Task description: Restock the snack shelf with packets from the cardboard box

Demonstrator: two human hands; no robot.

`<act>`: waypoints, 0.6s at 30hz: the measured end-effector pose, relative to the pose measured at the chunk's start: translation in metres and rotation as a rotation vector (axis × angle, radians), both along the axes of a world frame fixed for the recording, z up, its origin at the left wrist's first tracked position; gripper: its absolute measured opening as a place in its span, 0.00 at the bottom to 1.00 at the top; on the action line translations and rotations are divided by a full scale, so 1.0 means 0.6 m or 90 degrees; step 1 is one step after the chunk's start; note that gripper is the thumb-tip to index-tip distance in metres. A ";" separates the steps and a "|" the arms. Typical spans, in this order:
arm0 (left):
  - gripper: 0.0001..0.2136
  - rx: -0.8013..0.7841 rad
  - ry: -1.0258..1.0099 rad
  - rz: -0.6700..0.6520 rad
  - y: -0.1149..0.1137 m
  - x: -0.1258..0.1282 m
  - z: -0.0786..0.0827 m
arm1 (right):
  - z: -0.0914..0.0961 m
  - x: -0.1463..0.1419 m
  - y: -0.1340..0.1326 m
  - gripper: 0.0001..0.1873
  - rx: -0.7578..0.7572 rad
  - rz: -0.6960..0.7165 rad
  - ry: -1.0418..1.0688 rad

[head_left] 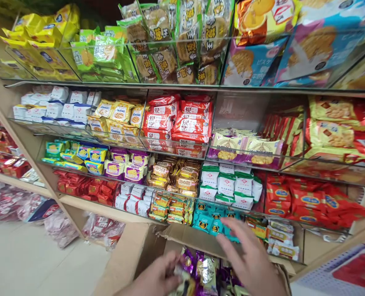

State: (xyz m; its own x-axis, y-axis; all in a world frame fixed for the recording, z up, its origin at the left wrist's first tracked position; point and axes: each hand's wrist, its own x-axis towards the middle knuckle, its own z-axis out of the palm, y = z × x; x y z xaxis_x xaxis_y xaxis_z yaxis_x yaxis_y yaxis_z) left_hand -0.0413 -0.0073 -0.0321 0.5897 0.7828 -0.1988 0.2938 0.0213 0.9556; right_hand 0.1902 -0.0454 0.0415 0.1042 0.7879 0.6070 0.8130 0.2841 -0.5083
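An open cardboard box (123,259) stands in front of me at the bottom of the head view, with purple and gold snack packets (207,271) inside. At its left side my left hand (158,275) curls its fingers on a blurred cream-coloured snack packet (184,283); part of that grip is hidden. Over the right side of the box is my right hand (252,259), its fingers spread and nothing in them. A raised box flap (195,238) lies behind both hands.
Tiered shelves with clear glass fronts hold sorted packets: red packets (191,119), purple-and-cream cookie packets (228,148), teal packets (207,220) and white-green packets (225,185). Plastic bags (104,226) lie low at the left, by the tiled floor (65,267).
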 end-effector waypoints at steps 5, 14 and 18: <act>0.23 -0.076 -0.278 0.060 0.017 0.073 0.075 | -0.085 -0.044 -0.012 0.22 -0.259 0.020 0.319; 0.14 0.073 -0.218 0.164 0.012 0.124 0.059 | -0.080 -0.046 -0.015 0.23 -0.193 -0.070 0.409; 0.10 0.248 -0.052 0.029 0.015 0.098 0.065 | -0.104 -0.044 -0.024 0.27 -0.269 0.079 0.436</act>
